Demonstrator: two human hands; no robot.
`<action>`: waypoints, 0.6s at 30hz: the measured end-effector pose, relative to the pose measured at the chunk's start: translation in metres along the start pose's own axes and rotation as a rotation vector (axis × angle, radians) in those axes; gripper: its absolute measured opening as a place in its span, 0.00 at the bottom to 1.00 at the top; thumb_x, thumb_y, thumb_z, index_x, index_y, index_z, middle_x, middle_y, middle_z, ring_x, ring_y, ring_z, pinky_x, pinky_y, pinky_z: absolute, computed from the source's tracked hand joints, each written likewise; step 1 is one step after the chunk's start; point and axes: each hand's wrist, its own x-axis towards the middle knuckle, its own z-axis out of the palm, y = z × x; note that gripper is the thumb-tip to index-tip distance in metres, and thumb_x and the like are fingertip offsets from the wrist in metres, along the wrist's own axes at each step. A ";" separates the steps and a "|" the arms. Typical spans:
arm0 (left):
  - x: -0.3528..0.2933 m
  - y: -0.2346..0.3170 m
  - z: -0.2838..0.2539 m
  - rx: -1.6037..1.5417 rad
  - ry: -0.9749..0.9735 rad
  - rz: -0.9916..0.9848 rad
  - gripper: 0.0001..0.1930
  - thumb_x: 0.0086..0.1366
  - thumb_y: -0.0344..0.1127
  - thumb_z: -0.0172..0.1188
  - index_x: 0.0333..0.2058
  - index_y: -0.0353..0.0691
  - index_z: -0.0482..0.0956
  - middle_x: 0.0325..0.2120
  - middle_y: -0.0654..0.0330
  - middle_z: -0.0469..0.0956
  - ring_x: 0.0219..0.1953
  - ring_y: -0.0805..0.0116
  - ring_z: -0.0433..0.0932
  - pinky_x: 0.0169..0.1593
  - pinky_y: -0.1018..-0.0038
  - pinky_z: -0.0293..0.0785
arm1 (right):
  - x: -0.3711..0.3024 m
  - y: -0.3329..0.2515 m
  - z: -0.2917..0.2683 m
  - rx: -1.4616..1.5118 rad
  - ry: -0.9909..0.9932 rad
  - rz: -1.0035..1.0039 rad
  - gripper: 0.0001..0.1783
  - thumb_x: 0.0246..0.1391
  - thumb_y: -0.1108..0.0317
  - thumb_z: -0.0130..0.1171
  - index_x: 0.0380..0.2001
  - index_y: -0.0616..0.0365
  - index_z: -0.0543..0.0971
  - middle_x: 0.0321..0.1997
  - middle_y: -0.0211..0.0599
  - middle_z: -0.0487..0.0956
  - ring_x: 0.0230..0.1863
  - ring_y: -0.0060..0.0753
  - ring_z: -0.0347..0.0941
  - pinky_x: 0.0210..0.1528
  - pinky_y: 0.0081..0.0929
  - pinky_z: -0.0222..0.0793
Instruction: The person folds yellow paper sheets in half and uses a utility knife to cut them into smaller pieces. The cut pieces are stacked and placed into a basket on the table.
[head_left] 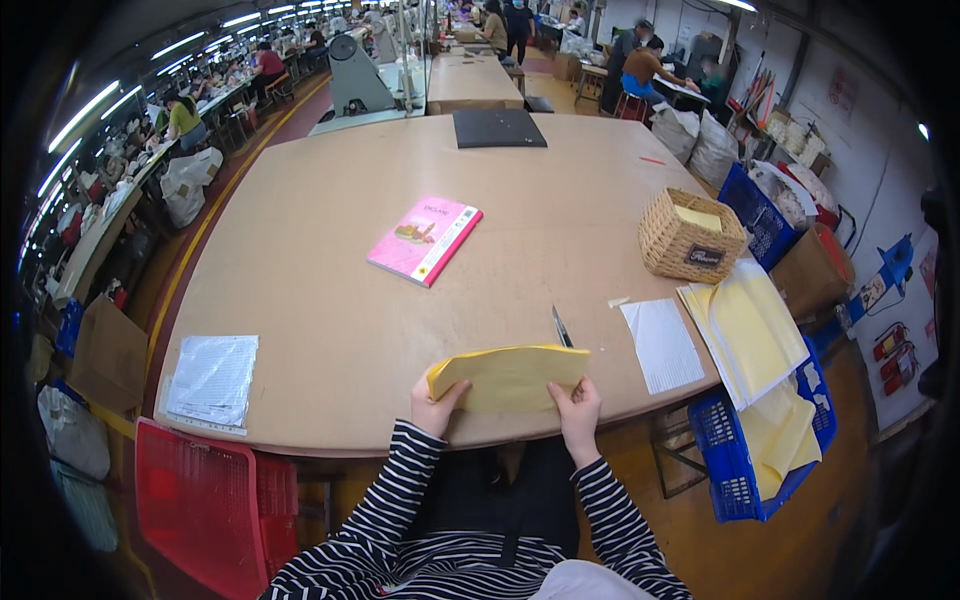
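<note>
Both hands hold a long, narrow stack of yellow sheets (508, 380) upright at the table's front edge. Several thin layers show along its top; whether they are cloth or paper I cannot tell. My left hand (436, 406) grips its left end, thumb on the near face. At the right end, my right hand (578, 412) pinches it the same way. Just beyond the stack lies a slim, pointed metal tool (561, 324), partly hidden behind it. A pink notebook (425, 240) rests farther off, near the table's middle.
On the right are a wicker basket (690, 245), a white sheet (662, 346), yellow sheets (750, 320) overhanging the edge, and a blue crate (735, 480). A plastic-covered paper (212, 380) lies left, above a red crate (200, 500). A black board (500, 128) sits at the far edge.
</note>
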 end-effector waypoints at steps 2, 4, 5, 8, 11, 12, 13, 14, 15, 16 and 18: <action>0.001 0.003 0.001 0.114 0.053 0.132 0.08 0.58 0.26 0.66 0.37 0.30 0.81 0.33 0.59 0.78 0.34 0.71 0.78 0.39 0.76 0.74 | -0.002 -0.001 0.000 -0.064 0.028 0.056 0.20 0.53 0.77 0.64 0.49 0.67 0.73 0.46 0.39 0.79 0.48 0.25 0.75 0.49 0.23 0.71; 0.001 0.007 0.005 0.178 0.131 0.177 0.07 0.58 0.25 0.66 0.35 0.30 0.81 0.32 0.58 0.77 0.33 0.69 0.78 0.38 0.76 0.73 | -0.005 -0.004 0.005 -0.248 -0.017 -0.234 0.14 0.53 0.77 0.62 0.42 0.65 0.73 0.40 0.42 0.77 0.40 0.34 0.77 0.42 0.27 0.72; 0.001 0.009 0.008 0.277 0.126 0.262 0.10 0.60 0.29 0.65 0.39 0.30 0.79 0.32 0.55 0.76 0.33 0.61 0.78 0.39 0.73 0.73 | -0.006 -0.007 0.008 -0.362 -0.051 -0.319 0.12 0.53 0.77 0.62 0.40 0.65 0.73 0.38 0.43 0.76 0.37 0.37 0.76 0.40 0.29 0.71; -0.006 0.013 0.025 0.340 0.017 0.280 0.15 0.62 0.34 0.63 0.44 0.31 0.75 0.34 0.52 0.74 0.36 0.53 0.77 0.41 0.68 0.74 | -0.018 -0.015 0.030 -0.474 -0.140 -0.311 0.10 0.51 0.76 0.60 0.36 0.63 0.71 0.34 0.46 0.72 0.33 0.47 0.74 0.36 0.35 0.70; -0.017 0.014 0.041 0.352 -0.151 0.290 0.23 0.62 0.43 0.62 0.47 0.31 0.72 0.38 0.49 0.72 0.41 0.48 0.74 0.47 0.64 0.72 | -0.031 -0.019 0.059 -0.435 -0.177 -0.294 0.11 0.49 0.77 0.60 0.37 0.63 0.71 0.33 0.47 0.71 0.36 0.50 0.73 0.37 0.39 0.70; -0.020 0.014 0.043 0.327 -0.186 0.296 0.24 0.62 0.45 0.62 0.48 0.30 0.72 0.38 0.48 0.72 0.41 0.49 0.74 0.48 0.65 0.71 | -0.033 -0.019 0.065 -0.431 -0.162 -0.355 0.11 0.49 0.77 0.60 0.37 0.63 0.72 0.34 0.47 0.72 0.38 0.50 0.73 0.39 0.39 0.70; -0.021 0.013 0.042 0.391 -0.166 0.314 0.25 0.58 0.41 0.64 0.49 0.31 0.70 0.39 0.50 0.72 0.42 0.52 0.74 0.49 0.66 0.71 | -0.034 -0.020 0.066 -0.403 -0.200 -0.340 0.12 0.49 0.76 0.60 0.38 0.63 0.72 0.34 0.47 0.72 0.39 0.50 0.73 0.40 0.39 0.71; -0.021 0.012 0.039 0.364 -0.173 0.283 0.23 0.58 0.38 0.63 0.49 0.31 0.71 0.39 0.50 0.73 0.42 0.54 0.75 0.48 0.67 0.72 | -0.034 -0.022 0.065 -0.380 -0.254 -0.324 0.13 0.49 0.76 0.61 0.38 0.63 0.72 0.35 0.47 0.73 0.41 0.50 0.73 0.41 0.38 0.71; -0.021 0.011 0.036 0.336 -0.178 0.249 0.22 0.58 0.35 0.63 0.49 0.31 0.71 0.39 0.51 0.73 0.41 0.57 0.76 0.47 0.68 0.72 | -0.033 -0.024 0.064 -0.359 -0.300 -0.314 0.14 0.49 0.75 0.62 0.39 0.63 0.72 0.36 0.47 0.73 0.42 0.49 0.73 0.42 0.38 0.72; -0.021 0.010 0.032 0.313 -0.165 0.229 0.20 0.59 0.32 0.62 0.49 0.31 0.72 0.38 0.52 0.74 0.41 0.59 0.77 0.46 0.69 0.73 | -0.032 -0.026 0.061 -0.401 -0.342 -0.369 0.16 0.48 0.75 0.63 0.41 0.63 0.72 0.38 0.46 0.73 0.42 0.49 0.73 0.44 0.37 0.72; -0.017 0.007 0.023 0.242 -0.062 0.097 0.13 0.61 0.28 0.61 0.44 0.31 0.78 0.34 0.53 0.80 0.35 0.64 0.81 0.41 0.73 0.76 | -0.030 -0.030 0.054 -0.468 -0.392 -0.518 0.21 0.47 0.73 0.65 0.46 0.62 0.72 0.41 0.45 0.73 0.44 0.49 0.74 0.46 0.37 0.71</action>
